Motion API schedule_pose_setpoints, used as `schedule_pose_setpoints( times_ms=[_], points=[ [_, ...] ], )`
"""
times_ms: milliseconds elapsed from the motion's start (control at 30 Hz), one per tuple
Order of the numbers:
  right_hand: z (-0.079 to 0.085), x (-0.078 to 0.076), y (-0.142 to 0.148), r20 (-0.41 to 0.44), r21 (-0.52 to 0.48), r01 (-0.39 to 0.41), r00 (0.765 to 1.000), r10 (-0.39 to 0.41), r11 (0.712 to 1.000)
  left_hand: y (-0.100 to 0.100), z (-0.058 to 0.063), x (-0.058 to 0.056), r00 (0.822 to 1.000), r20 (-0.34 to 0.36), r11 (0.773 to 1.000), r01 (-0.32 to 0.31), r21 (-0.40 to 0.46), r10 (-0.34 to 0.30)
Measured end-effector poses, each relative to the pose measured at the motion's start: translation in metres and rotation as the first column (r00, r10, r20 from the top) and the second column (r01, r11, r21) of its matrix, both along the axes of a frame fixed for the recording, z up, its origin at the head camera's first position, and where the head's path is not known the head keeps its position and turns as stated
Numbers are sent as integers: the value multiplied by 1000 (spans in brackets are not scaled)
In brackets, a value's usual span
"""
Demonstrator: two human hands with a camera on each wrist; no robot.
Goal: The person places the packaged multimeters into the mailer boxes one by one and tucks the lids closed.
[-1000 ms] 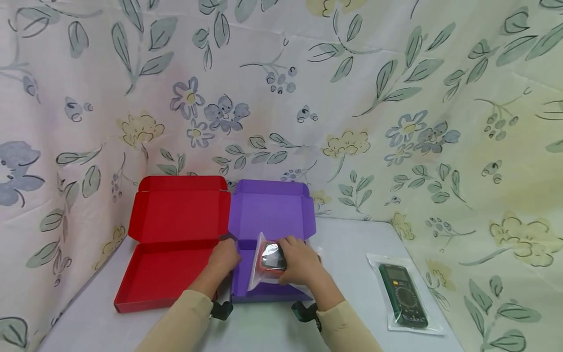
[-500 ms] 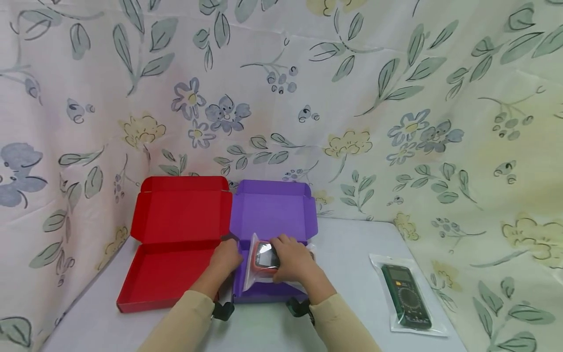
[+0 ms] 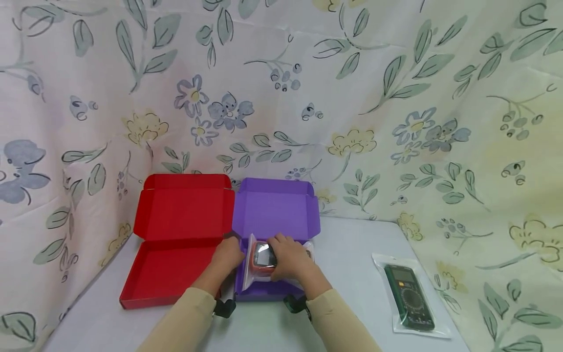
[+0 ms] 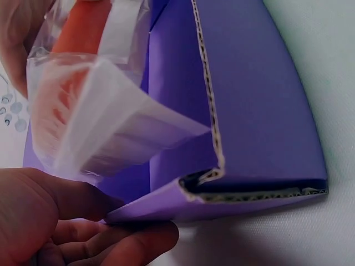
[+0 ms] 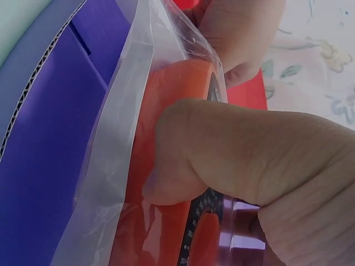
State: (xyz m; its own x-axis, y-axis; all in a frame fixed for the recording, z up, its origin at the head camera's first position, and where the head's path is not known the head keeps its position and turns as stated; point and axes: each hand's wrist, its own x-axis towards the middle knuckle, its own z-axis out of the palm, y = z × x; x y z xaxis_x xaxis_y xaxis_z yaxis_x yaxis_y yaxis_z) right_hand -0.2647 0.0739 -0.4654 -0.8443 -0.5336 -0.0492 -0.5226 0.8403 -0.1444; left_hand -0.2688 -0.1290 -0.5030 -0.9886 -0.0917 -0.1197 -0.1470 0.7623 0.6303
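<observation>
My right hand (image 3: 292,261) grips an orange multimeter (image 3: 256,264) in a clear plastic bag (image 3: 249,274), thumb pressed along its side in the right wrist view. The bagged meter is at the tray of the open purple box (image 3: 276,212), its screen end toward the left. Part of the meter is hidden under my palm. My left hand (image 3: 226,254) pinches the left side wall (image 4: 147,205) of that box between thumb and fingers. In the left wrist view, a loose corner of the bag reaches toward the box's front wall.
An open red box (image 3: 184,215) stands left of the purple one, its lid raised. On the right of the white table (image 3: 347,283) lies a green multimeter (image 3: 409,297) in a clear bag. A floral curtain (image 3: 281,98) hangs behind.
My right hand has carried the bagged orange multimeter left and lower into the purple box. My left hand stays at the box's side wall.
</observation>
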Motion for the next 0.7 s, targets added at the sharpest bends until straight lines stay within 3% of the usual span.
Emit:
schedule_pose_setpoints(
  times_ms=[433, 700],
  points=[
    [-11, -5, -6, 37, 24, 3, 999, -3, 1000, 0, -1, -1, 1000, -5, 1000, -1, -30, 1],
    [-9, -6, -12, 76, 67, 5, 997, -10, 998, 0, 1, -1, 1000, 3, 999, -8, -37, 8]
  ],
)
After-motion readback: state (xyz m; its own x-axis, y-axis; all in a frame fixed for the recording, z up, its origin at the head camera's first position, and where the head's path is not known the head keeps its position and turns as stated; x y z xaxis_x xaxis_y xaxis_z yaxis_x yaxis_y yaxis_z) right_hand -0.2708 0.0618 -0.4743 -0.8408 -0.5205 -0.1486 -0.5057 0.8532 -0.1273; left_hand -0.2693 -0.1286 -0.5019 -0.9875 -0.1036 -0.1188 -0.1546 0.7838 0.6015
